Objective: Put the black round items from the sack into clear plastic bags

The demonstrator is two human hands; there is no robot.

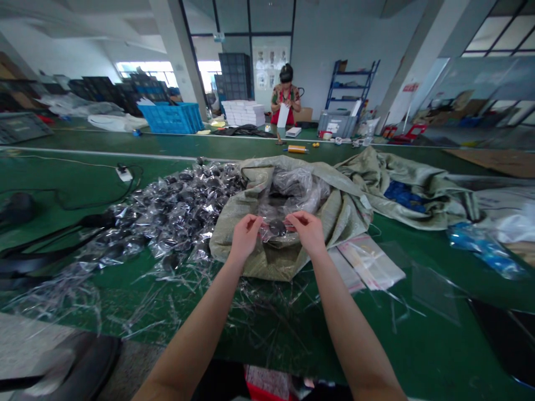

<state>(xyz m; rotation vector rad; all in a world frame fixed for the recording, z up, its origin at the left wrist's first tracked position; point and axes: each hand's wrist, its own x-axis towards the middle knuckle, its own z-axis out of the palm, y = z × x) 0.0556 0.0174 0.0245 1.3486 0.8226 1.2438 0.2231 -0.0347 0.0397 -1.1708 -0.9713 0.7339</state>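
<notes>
A small clear plastic bag [273, 236] with a round dark piece [277, 226] inside is stretched between my two hands. My left hand [246, 234] pinches its left edge, and my right hand [307, 229] pinches the right edge. Right behind them gapes a greenish woven sack [234, 214] with a clear plastic liner [298, 184] in its mouth. To the left spreads a big heap of dark pieces wrapped in clear bags [184, 206]. Flat clear bags [370, 262] lie in a stack beside my right forearm.
Thin plastic strips [142, 306] litter the green table's [443, 345] front. A second woven sack [443, 200] with blue contents lies right. Across the table, a co-worker [286, 97] holds a white item near stacked white boxes [242, 113] and a blue crate [171, 118].
</notes>
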